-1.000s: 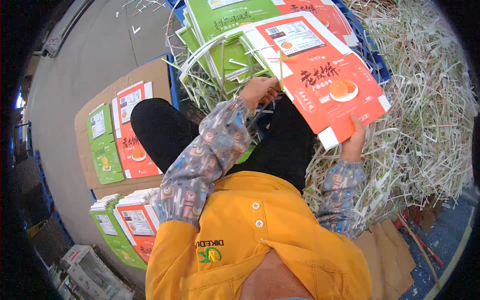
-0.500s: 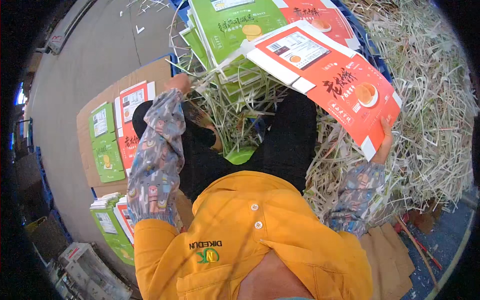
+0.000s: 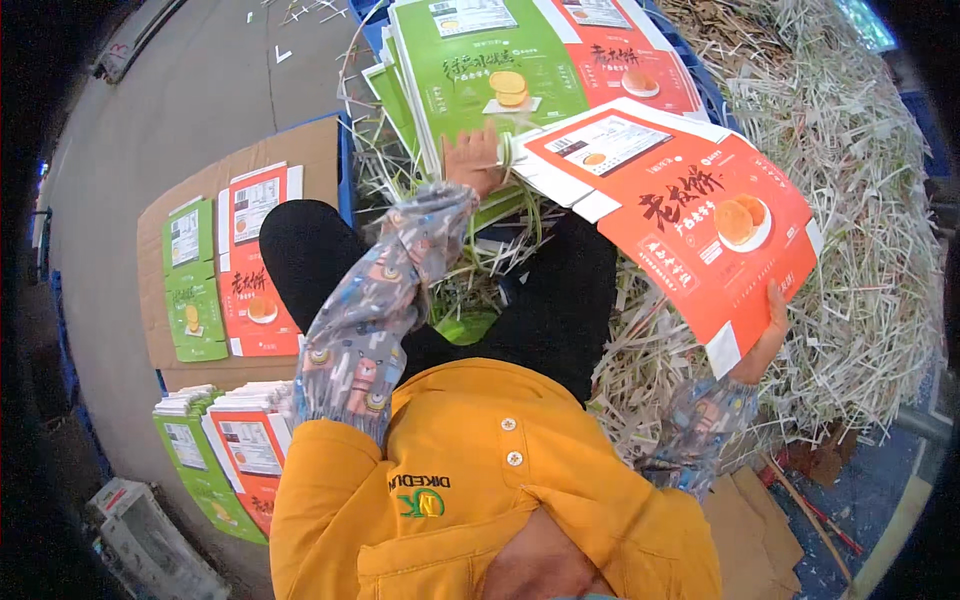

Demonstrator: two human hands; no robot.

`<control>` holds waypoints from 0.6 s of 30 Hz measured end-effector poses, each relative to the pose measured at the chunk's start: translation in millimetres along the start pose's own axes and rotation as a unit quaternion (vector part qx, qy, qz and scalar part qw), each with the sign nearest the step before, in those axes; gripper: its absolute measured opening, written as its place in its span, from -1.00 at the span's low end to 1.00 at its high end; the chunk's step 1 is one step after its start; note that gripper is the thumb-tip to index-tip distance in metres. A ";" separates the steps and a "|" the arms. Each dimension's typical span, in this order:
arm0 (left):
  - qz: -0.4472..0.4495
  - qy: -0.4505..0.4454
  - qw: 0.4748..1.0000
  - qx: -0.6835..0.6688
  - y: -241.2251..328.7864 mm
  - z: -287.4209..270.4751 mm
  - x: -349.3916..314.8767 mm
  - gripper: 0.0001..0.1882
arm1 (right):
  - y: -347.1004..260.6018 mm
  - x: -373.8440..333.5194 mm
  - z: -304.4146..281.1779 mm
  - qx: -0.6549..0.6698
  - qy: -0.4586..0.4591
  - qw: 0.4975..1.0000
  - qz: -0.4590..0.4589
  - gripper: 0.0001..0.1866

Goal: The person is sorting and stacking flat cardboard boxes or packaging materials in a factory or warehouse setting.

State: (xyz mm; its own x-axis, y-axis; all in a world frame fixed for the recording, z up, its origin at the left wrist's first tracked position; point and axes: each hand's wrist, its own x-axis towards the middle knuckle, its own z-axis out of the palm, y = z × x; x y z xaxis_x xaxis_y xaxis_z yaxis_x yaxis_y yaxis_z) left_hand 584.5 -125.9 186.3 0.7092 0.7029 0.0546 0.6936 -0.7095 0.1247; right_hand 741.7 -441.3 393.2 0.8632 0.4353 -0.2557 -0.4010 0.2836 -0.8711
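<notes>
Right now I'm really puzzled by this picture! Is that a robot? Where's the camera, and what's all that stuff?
No robot here, just a person with two bare hands. The camera sits on their head and looks down, so you see their yellow shirt below. Its very wide lens makes straight things look bendy.

The right hand holds a red printed card by its lower right corner. The left hand is near the card's left edge; it's too blurry to tell if it grips anything.

Ahead are piles of green cards and red cards. Paper strips heap up on the right. On the left, more cards lie on brown cardboard.
</notes>
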 end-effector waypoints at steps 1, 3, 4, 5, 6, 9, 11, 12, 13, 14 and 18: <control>-0.029 -0.026 0.998 -0.047 -2.8 6.5 0.1 -0.36 | -2.2 -0.6 0.3 0.001 0.004 1.000 0.008 -0.53; 0.008 -0.012 0.997 -0.072 -10.2 10.0 2.7 -0.58 | -11.2 -8.1 2.9 -0.020 0.013 1.000 -0.006 -0.54; 0.044 0.003 0.995 -0.093 -11.4 0.3 1.9 -0.80 | -13.8 -12.1 -0.6 -0.037 0.019 0.999 -0.017 -0.54; 0.091 0.064 0.990 -0.086 -15.0 -11.1 3.9 -0.80 | -18.3 -12.0 -13.0 0.000 0.030 0.999 0.024 -0.55; 0.146 0.099 0.982 -0.061 -33.7 -15.1 11.1 -0.80 | -18.7 -10.5 -18.8 0.003 0.020 0.999 0.030 -0.55; 0.302 0.189 0.930 -0.091 -93.2 -33.3 57.0 -0.80 | -23.8 -12.3 -29.1 -0.029 0.038 0.999 0.002 -0.57; 0.238 0.173 0.954 -0.051 -119.8 -79.1 77.4 -0.69 | -17.7 -6.0 -74.8 -0.129 0.125 0.978 -0.107 -0.58; 0.172 0.160 0.972 -0.008 -134.3 -116.0 91.3 -0.57 | -15.5 1.0 -88.3 -0.221 0.205 0.929 -0.215 -0.58; 0.109 0.145 0.983 0.026 -141.0 -142.3 109.2 -0.46 | -23.5 -22.2 -48.9 0.040 0.049 0.996 -0.059 -0.56; 0.055 0.126 0.989 0.050 -135.0 -153.7 128.4 -0.33 | -16.9 -32.4 -43.3 0.034 0.061 0.995 -0.070 -0.56; 0.126 0.523 0.837 0.098 -157.1 -189.5 135.2 -0.67 | 51.0 -3.1 -27.3 0.125 -0.047 0.989 0.057 -0.57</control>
State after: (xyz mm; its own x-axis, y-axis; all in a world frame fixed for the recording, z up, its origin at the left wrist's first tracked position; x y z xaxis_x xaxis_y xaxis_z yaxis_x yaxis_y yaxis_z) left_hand 547.4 90.2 361.9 0.4084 0.1173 0.9052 0.6189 -0.7645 -0.1801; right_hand 726.9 -451.5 338.2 0.7797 0.5518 -0.2960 -0.5684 0.4255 -0.7042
